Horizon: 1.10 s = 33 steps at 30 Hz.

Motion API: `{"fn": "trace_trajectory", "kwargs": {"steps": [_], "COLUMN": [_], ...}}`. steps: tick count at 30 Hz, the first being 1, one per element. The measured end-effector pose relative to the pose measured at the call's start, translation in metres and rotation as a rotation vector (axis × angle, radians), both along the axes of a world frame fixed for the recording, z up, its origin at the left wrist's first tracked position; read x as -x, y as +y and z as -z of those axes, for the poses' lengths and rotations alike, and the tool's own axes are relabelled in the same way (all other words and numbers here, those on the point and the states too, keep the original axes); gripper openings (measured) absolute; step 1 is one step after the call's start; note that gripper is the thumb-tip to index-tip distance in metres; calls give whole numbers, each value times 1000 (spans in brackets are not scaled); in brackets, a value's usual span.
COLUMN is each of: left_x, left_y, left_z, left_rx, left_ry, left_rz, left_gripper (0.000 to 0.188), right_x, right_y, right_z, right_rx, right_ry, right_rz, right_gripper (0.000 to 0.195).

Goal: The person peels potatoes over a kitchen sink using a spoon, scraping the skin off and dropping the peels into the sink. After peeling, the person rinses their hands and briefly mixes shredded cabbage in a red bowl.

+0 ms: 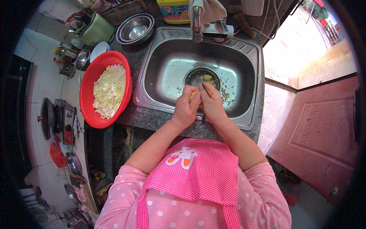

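Observation:
Over the front edge of a stainless steel sink (168,68), my left hand (186,106) grips a pale yellow-brown lump (193,96), perhaps ginger, mostly covered by the fingers. Close against it, my right hand (212,104) is closed around a knife (206,89); part of its narrow blade shows, the rest is hidden. Below the hands, a round metal bowl (187,75) in the sink holds several yellowish pieces (208,77). Brown peel scraps (226,96) lie on the sink floor right of the bowl.
Left of the sink stands a red plastic basin (127,98) of shredded cabbage (110,91). Nested steel bowls (136,30) are behind it. A faucet (196,24) with a cloth (213,11) over it rises at the sink's back, beside a yellow jug (173,11). A gas stove (67,123) is far left.

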<state>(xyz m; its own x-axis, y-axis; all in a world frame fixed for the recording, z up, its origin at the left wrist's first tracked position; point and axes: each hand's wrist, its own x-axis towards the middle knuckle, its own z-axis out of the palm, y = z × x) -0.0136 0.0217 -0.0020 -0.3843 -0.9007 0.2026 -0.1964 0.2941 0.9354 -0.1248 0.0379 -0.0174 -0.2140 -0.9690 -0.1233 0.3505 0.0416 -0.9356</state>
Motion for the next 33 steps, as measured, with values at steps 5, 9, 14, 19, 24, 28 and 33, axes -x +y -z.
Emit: {"fn": "trace_trajectory", "kwargs": {"steps": [5,9,14,19,24,28,33], "left_x": [5,4,-5,-13,-11,-4,-9], "left_y": [-2,-8,-18,-17,-14,-9,-14], "left_z": [6,-7,-24,-19,-19,-22,-16], "left_rx": [231,38,-554,-790,-666,-601,-595], "left_ry": [100,286,706,714,373,380,377], "left_rz": [-105,-88,57,39,104,59,97], "left_gripper": [24,23,28,24,36,33,32], "right_x": [-12,0,12,21,26,20,24], "right_y": [5,8,4,6,13,13,15], "right_z": [-29,-23,-31,-22,-18,-17,-25], "right_rx": [-247,-195,-8,-66,-12,112,-5], "right_ry": [-274,-636,-711,-418,-74,8,189], "right_rz": [145,-20,-149,-58,-149,-89,-118], "right_gripper": [24,26,28,29,28,27,27]}}
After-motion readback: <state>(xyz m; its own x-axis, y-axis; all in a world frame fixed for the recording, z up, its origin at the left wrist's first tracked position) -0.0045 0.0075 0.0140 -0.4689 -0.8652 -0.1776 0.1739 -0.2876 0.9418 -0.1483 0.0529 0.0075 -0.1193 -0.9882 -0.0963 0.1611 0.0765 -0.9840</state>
